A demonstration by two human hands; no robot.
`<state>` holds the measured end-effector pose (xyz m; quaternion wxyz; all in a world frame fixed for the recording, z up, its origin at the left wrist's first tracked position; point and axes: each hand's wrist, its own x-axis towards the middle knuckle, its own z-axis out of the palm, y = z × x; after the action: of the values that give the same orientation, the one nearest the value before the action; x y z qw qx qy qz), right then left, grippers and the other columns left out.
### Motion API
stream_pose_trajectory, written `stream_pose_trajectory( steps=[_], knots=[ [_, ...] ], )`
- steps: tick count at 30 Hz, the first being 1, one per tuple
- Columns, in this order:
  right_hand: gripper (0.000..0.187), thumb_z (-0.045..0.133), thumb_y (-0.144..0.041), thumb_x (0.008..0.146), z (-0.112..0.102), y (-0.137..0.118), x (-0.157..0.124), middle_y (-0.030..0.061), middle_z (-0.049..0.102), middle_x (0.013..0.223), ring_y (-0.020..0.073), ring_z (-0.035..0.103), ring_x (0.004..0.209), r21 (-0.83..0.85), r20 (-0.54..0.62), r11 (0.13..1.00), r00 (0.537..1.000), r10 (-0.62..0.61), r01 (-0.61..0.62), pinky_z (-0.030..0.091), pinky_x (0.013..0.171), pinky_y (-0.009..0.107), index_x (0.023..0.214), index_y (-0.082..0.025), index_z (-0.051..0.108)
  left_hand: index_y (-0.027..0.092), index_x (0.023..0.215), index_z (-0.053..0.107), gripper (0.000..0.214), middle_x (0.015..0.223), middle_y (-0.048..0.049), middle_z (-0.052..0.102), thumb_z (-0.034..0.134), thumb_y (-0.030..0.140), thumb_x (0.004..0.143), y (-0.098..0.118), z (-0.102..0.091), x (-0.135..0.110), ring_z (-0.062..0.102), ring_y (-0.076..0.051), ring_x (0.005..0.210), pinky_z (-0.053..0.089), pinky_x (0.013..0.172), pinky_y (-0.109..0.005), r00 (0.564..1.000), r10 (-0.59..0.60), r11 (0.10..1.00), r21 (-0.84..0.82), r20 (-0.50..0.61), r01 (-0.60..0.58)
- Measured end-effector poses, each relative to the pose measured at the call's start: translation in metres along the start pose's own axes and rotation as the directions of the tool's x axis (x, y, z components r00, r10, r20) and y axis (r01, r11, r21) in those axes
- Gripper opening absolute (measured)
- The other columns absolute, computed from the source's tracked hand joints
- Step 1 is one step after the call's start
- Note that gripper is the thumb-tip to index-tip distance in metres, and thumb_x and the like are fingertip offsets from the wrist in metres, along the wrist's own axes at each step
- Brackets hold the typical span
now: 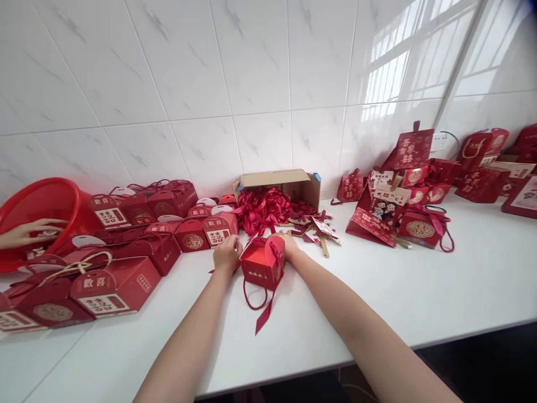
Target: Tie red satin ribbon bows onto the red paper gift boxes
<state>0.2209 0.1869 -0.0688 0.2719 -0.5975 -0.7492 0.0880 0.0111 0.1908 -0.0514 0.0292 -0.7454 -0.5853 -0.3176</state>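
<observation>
A small red gift box [260,263] with a cord handle [254,305] sits on the white table in front of me. A dark red ribbon [265,318] hangs down its front right side. At the box's left edge is my left hand [227,253], closed with its fingers curled; what is in them I cannot make out. My right hand [290,246] rests against the box's right rear side, its fingers mostly hidden behind it. Just beyond both hands lies a pile of dark red ribbons [264,210], spilling from an open cardboard carton [274,179].
Rows of red gift boxes [113,285] fill the left side. Another person's hand [33,232] reaches into a red basin [71,207] there. Paper tags [325,229] lie right of the ribbons. More boxes [422,229] stand farther right, along the tiled wall [260,67].
</observation>
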Motion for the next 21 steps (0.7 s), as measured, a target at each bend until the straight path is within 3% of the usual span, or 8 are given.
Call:
stream_pose_trajectory(
  steps=[5,8,14,21],
  knots=[
    [0.031,0.054,-0.033,0.091,-0.013,0.003,-0.025,0.0085,0.058,0.117,0.0193,0.060,0.100,0.112,0.004,0.993,0.999,0.036,-0.037,0.052,0.085,0.040,0.117,-0.015,0.055,0.013,0.100,0.059,0.024,0.092,-0.0047,0.062,0.052,0.034,0.091,-0.010,-0.026,-0.026,0.060,-0.017,0.085,0.049,0.080,-0.038,0.977,-0.136,0.991,-0.005,-0.167,0.137],
    [0.031,0.054,-0.033,0.091,-0.020,0.003,-0.042,0.0086,0.058,0.118,0.0195,0.059,0.101,0.192,-0.034,0.980,0.998,0.061,-0.053,0.052,0.086,0.040,0.117,-0.016,0.055,0.013,0.100,0.060,0.024,0.091,-0.0043,0.062,0.053,0.035,0.091,-0.012,-0.039,-0.047,0.061,-0.016,0.081,0.051,0.077,-0.036,0.964,-0.192,0.981,-0.027,-0.183,0.190],
    [0.029,0.053,-0.034,0.092,-0.026,0.008,-0.067,0.0079,0.059,0.116,0.0187,0.060,0.099,0.330,-0.067,0.939,0.990,0.121,-0.093,0.052,0.085,0.039,0.114,-0.016,0.057,0.013,0.105,0.059,0.025,0.097,-0.0058,0.063,0.054,0.033,0.091,-0.008,-0.051,-0.085,0.062,-0.016,0.082,0.053,0.074,-0.035,0.973,-0.223,0.972,-0.085,-0.059,0.218],
    [0.031,0.054,-0.034,0.091,-0.031,0.013,-0.079,0.0080,0.059,0.116,0.0193,0.060,0.099,0.376,-0.058,0.913,0.980,0.192,-0.157,0.052,0.084,0.039,0.115,-0.015,0.056,0.013,0.109,0.059,0.026,0.108,-0.0080,0.062,0.055,0.032,0.091,0.004,-0.062,-0.124,0.061,-0.019,0.093,0.053,0.081,-0.039,0.974,-0.214,0.969,-0.109,0.072,0.221]
  ],
)
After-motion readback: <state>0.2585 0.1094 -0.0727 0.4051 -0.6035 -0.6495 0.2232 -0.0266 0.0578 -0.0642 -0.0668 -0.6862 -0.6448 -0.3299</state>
